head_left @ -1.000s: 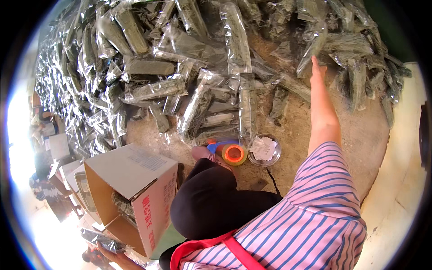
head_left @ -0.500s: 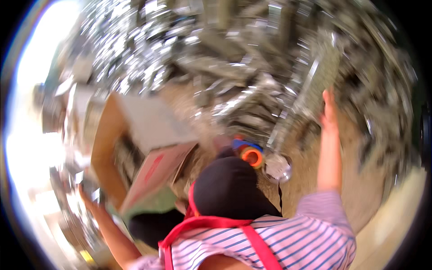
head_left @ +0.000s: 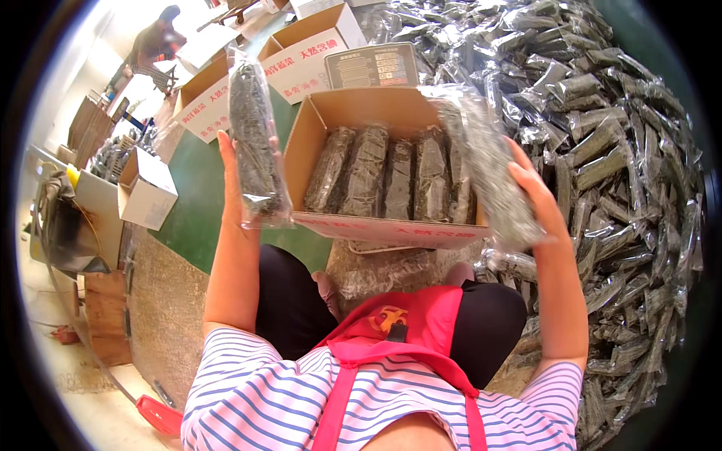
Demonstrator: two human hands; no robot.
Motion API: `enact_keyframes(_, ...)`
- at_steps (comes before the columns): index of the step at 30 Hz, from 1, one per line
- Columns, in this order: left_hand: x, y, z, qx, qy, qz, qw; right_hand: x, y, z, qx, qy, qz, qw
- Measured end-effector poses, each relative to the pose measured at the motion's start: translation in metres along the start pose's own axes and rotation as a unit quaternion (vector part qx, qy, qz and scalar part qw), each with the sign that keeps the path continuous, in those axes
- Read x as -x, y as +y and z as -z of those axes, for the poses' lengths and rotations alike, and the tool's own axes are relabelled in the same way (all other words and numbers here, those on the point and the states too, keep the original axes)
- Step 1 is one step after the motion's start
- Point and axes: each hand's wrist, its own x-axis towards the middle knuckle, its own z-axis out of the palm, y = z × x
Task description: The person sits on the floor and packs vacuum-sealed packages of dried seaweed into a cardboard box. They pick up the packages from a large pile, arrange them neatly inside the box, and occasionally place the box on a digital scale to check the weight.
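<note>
My left hand grips an upright clear plastic packet of dark, dried seaweed-like strips, its fingers partly hidden behind it. A similar packet, slightly blurred and tilted, is in my right hand, closed around its outer side. Between them stands an open cardboard box holding several such packets side by side. The left packet is just outside the box's left wall; the right one overlaps the right rim.
A heap of wrapped packets fills the right side. Behind the box is a dark display panel, like a scale's. More open boxes stand on the green surface at the far left, near a small white box. Another person is in the background.
The view has swung, bringing the open box in front of me. My hands, earlier spread wide at the heap and the left side, are now both raised beside the box, each with a packet.
</note>
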Motion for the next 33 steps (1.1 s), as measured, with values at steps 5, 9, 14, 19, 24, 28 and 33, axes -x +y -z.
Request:
enact_keyframes(5, -0.015, -0.020, 0.009, 0.007, 0.021, 0.009, 1.000, -0.064, 0.053, -0.017, 0.187, 0.142, -0.121, 0.964)
enact_keyframes(9, 0.008, -0.049, -0.017, -0.162, 0.000, -0.084, 0.983, -0.045, 0.061, -0.094, 0.138, -0.094, -0.063, 0.984)
enact_keyframes(14, 0.039, -0.064, -0.029, -0.382, -0.338, -0.181, 0.841, -0.021, 0.060, -0.140, 0.068, -0.005, -0.001, 0.998)
enact_keyframes(19, 0.042, -0.057, -0.023, -0.452, -0.384, -0.121, 0.796, 0.001, -0.009, -0.060, -0.093, 0.178, 0.129, 0.971)
enact_keyframes(24, 0.044, -0.061, -0.030, -0.437, -0.392, -0.116, 0.801, 0.048, -0.029, 0.083, -0.153, 0.374, 0.171, 0.898)
enact_keyframes(28, 0.040, -0.069, -0.029, -0.456, -0.392, -0.094, 0.793, 0.108, -0.006, 0.178, -0.216, 0.401, 0.174, 0.873)
enact_keyframes(33, 0.035, -0.078, -0.024, -0.483, -0.375, -0.088, 0.786, 0.125, 0.011, 0.232, -0.185, 0.495, 0.236, 0.815)
